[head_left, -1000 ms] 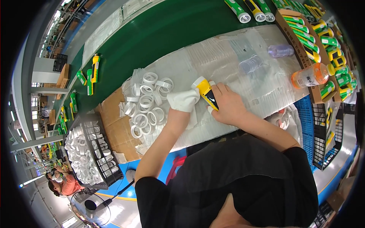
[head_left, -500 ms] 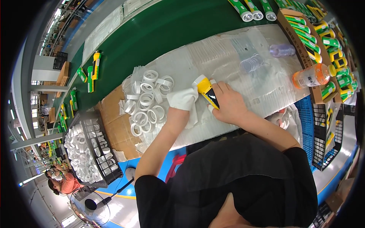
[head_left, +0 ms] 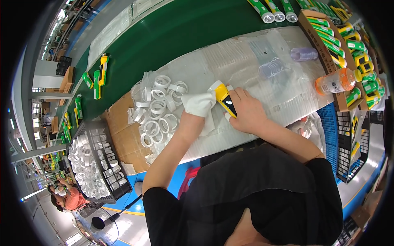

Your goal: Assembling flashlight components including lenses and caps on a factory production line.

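My right hand (head_left: 249, 110) grips a yellow flashlight (head_left: 222, 93) with a black panel and a white head, tilted over the plastic-covered work surface. White tips cover the thumb and a finger of that hand. In my left hand (head_left: 192, 124) is a white cloth (head_left: 198, 104), bunched over the fingers and hiding them. The cloth touches the flashlight's white head. Left of the cloth lies a loose pile of white plastic rings (head_left: 157, 107).
A black crate (head_left: 107, 164) full of white rings stands at the left. Toward the far right are stacked clear lenses (head_left: 271, 68), an orange drink bottle (head_left: 335, 82) and a cardboard box (head_left: 324, 49) of flashlights. More flashlights (head_left: 103, 71) lie on the green table.
My left hand and the cloth have shifted slightly right along the flashlight's head. My right hand keeps its hold, and the flashlight stays nearly in place.
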Demonstrator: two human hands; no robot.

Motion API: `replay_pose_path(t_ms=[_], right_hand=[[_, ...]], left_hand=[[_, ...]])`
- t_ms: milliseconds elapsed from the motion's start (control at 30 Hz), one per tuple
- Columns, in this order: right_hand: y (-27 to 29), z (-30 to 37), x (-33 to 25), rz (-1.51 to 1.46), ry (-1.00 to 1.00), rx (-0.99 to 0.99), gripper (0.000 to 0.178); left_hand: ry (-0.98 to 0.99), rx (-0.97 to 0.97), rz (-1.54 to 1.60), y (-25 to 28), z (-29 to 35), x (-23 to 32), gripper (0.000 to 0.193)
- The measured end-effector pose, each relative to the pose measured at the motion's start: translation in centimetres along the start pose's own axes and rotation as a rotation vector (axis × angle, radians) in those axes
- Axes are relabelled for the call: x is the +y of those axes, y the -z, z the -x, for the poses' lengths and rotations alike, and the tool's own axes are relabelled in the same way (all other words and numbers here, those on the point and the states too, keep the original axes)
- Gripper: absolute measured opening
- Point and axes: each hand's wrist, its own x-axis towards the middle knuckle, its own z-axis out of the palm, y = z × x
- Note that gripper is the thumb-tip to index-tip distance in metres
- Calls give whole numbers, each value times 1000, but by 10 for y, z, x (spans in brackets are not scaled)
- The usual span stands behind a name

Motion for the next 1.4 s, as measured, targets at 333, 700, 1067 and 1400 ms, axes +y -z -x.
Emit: replay_pose_path(t_ms=[333,700,1067,1400], right_hand=[[0,1,0,8,-11,-7,57],[2,-1,-1,3,-6,-12,57],[4,2,7,-66,9,65,64],[23,18,7,-184,78,-139,60]], left_hand=[[27,-9,0,-6,9,-3,58],[-13,-4,-11,-1,-1,-2,61],[-67,314,-99,20,19,4,34],[-68,-9,8,3,-54,46,26]])
